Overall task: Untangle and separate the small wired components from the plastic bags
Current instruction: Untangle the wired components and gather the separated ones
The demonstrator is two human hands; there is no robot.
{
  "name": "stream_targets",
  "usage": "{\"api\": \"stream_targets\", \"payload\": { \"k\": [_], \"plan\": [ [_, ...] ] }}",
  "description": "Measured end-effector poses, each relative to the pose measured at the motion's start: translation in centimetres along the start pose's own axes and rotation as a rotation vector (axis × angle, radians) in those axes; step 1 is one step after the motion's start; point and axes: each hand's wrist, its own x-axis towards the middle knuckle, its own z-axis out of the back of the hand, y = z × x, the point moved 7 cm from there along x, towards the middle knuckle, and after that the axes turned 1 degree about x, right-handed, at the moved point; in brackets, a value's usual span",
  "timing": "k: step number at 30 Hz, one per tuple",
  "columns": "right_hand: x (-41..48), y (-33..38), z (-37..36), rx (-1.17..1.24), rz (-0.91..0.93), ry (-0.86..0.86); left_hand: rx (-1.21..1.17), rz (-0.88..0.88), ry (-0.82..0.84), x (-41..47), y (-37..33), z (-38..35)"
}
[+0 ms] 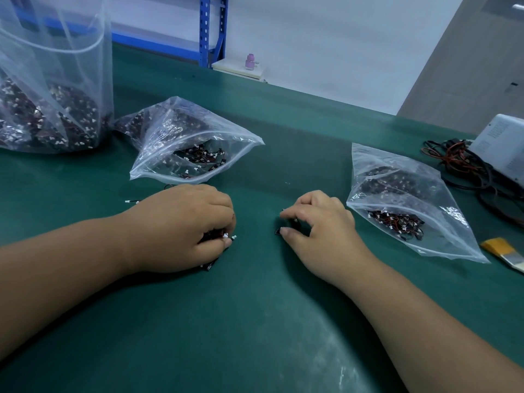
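The clump of wired components sits on the green surface, gripped under the curled fingers of the left hand. Likely feather-light, its thin limp wires snag easily; better to pull by a white plug or black body than by wire. The right hand pinches one small black piece nearby. Open plastic bags lie beyond

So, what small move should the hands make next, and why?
Probably the right hand should carry its pinched black component rightward toward the bag beside it. It seems already free: the left hand grips the tangled bundle apart from it, and no wire shows between them.
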Motion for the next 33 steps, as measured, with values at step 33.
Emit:
{"api": "stream_targets", "payload": {
  "k": [33],
  "plan": [
    [-0.2, -2.1, 0.6, 0.156, -0.292, 0.059, -0.011, 0.008, 0.0, 0.0, 0.1, 0.0]
  ]
}}
